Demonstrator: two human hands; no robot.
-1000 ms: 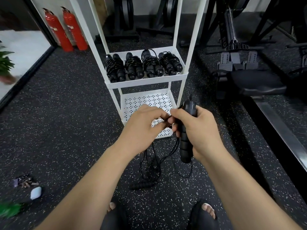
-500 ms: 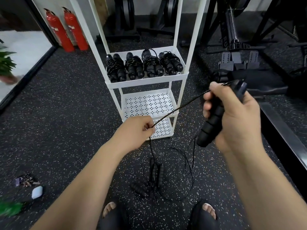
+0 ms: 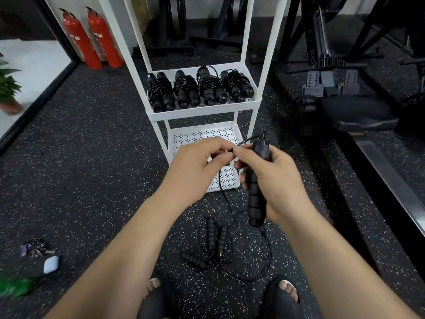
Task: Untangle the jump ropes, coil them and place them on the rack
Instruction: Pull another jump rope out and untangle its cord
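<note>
Speckled black rubber floor (image 3: 92, 157); white rack (image 3: 204, 113), red extinguishers (image 3: 92, 40) behind

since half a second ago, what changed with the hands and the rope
The right hand, gripping the handle, swung left to meet the left hand, which still pinches the cord; the taut stretch between them is gone. The four coiled ropes on the rack and the loose handles on the floor stayed put.

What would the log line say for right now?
left hand: pinches cord | right hand: grips handle | rack: four coiled ropes | floor: loose handles
</note>
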